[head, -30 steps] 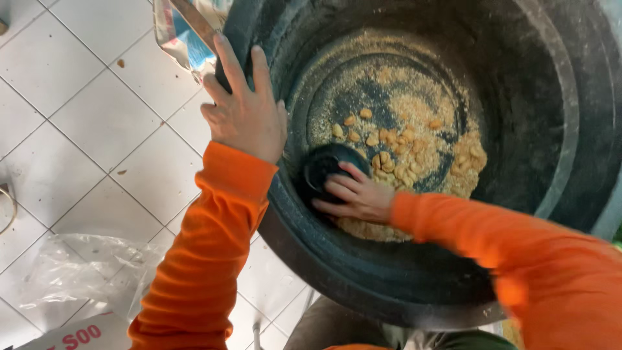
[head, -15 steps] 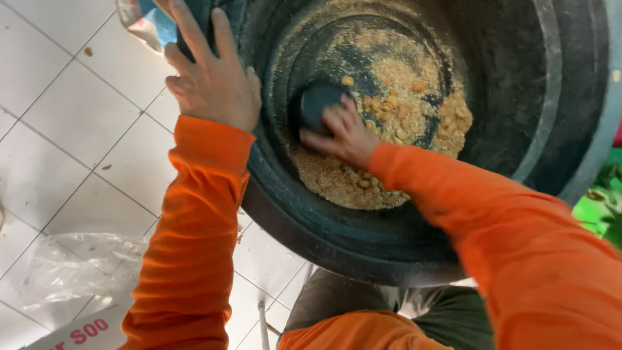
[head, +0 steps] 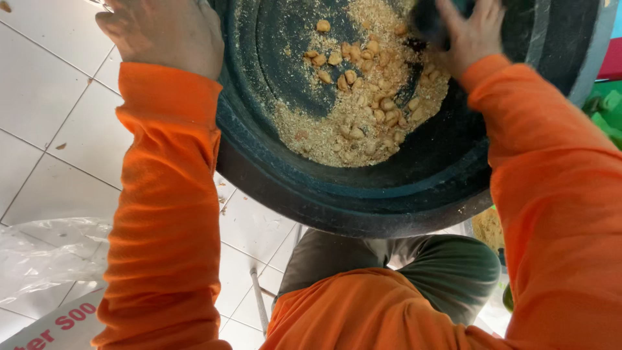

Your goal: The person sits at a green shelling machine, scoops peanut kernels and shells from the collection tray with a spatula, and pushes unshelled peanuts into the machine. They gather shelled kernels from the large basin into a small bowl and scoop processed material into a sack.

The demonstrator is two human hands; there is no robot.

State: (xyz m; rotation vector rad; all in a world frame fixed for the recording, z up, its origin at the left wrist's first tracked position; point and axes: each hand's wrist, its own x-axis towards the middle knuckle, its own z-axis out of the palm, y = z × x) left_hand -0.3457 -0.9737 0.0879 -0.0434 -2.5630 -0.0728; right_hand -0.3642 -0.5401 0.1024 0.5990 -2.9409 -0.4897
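On the white tiled floor (head: 45, 129) at the left lies a clear plastic bag (head: 45, 253), and above it the left hand (head: 165, 29) rests on the rim of a big dark tub (head: 363, 201), though I cannot tell how its fingers sit. Inside the tub lie yellow crumbs and nuts (head: 363, 104). At the right, the right hand (head: 470, 35) is wrapped around a small dark scoop (head: 427, 23) just above the crumbs.

Clear plastic bag (head: 45, 256) lies on white tiled floor (head: 45, 110).
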